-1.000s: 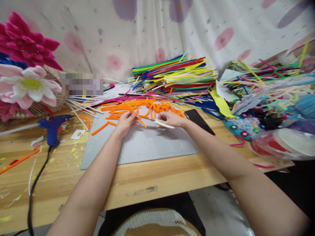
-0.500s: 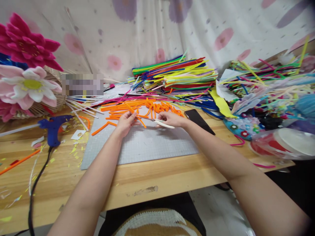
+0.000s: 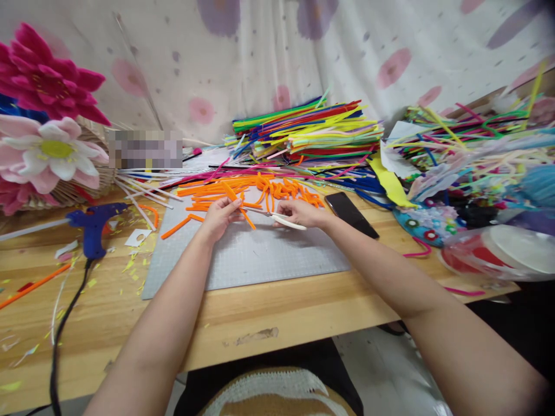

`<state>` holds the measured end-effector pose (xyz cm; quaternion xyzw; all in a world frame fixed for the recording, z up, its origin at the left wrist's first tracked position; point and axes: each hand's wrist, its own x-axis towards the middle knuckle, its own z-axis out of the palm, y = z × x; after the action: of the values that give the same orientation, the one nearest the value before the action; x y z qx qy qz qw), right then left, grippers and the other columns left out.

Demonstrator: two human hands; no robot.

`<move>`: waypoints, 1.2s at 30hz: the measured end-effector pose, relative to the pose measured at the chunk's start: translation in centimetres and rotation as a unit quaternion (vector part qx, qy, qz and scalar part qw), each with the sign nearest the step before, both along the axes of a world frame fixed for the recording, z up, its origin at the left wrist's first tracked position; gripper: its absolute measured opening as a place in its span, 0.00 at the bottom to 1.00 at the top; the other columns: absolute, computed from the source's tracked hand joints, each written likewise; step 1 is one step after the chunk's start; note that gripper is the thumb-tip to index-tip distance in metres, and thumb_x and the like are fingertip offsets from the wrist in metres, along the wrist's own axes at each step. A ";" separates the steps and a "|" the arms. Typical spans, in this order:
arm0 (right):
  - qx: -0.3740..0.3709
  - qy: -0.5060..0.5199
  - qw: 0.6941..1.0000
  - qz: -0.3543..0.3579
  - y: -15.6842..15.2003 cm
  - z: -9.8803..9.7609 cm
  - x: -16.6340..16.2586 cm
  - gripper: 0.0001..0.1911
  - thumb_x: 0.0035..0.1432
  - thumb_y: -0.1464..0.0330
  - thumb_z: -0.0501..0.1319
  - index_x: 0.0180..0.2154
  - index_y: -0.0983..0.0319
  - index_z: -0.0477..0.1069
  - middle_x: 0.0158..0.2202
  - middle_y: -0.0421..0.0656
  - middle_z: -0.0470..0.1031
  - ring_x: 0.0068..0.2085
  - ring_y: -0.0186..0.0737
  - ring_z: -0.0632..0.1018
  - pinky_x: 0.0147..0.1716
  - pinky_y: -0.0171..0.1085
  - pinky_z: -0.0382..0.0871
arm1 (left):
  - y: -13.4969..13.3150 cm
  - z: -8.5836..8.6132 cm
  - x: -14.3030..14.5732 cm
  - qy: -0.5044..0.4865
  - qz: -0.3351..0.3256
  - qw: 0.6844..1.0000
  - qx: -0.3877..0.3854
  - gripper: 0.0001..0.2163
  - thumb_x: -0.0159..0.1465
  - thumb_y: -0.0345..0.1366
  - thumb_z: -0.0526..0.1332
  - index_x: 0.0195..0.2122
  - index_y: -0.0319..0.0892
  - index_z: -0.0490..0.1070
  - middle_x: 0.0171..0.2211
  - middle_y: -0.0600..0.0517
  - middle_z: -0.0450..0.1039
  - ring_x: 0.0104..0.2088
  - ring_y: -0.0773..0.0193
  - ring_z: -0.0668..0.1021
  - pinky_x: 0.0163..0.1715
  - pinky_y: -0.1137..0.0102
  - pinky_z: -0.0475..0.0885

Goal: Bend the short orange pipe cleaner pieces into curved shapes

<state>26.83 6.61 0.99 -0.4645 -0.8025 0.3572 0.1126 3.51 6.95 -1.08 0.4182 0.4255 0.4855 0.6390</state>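
Observation:
My left hand is closed on an orange pipe cleaner, whose ends stick out above and below the fingers. In my right hand is a pair of scissors with white handles, their blades pointing left at the pipe cleaner. Whether the blades touch it I cannot tell. Both hands are over a grey cutting mat. Just behind them lie straight orange pipe cleaners and, to the right, a heap of bent orange pieces.
A blue glue gun with a black cord lies at left, near felt flowers. Bundled coloured pipe cleaners line the back. A black phone rests right of the mat, with a clear plastic tub beyond it.
The lower end of the pipe cleaner in my left hand has tilted slightly. The scissors have shifted a little to the left and down.

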 end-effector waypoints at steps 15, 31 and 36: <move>-0.064 0.044 0.997 0.007 0.5 -0.3 0.4 0.22 0.42 0.50 0.61 0.29 0.63 0.63 0.25 0.37 0.66 0.24 0.29 0.65 0.23 0.30 0.53 | -0.1 0.5 0.1 -0.031 0.000 0.999 -0.019 0.11 0.46 0.36 0.67 0.25 0.37 0.67 0.20 0.56 0.67 0.20 0.73 0.71 0.23 0.74 0.74; -0.029 0.023 0.999 0.006 0.2 -0.3 -0.1 0.22 0.44 0.50 0.59 0.27 0.63 0.62 0.24 0.36 0.62 0.25 0.29 0.62 0.24 0.30 0.52 | -0.1 0.2 0.3 -0.022 0.005 1.000 -0.005 0.14 0.44 0.40 0.68 0.25 0.36 0.68 0.22 0.53 0.69 0.22 0.70 0.73 0.21 0.74 0.73; -0.033 -0.017 0.999 0.004 0.1 0.4 -0.2 0.22 0.43 0.50 0.60 0.29 0.62 0.63 0.25 0.37 0.65 0.26 0.30 0.65 0.24 0.30 0.54 | 0.2 0.2 0.4 -0.034 0.038 0.999 0.002 0.13 0.47 0.40 0.67 0.27 0.37 0.66 0.22 0.55 0.69 0.22 0.70 0.74 0.20 0.77 0.71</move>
<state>26.64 6.74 1.43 -0.4708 -0.7940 0.3759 0.0817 3.92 7.14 -0.90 0.3858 0.4185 0.5244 0.6333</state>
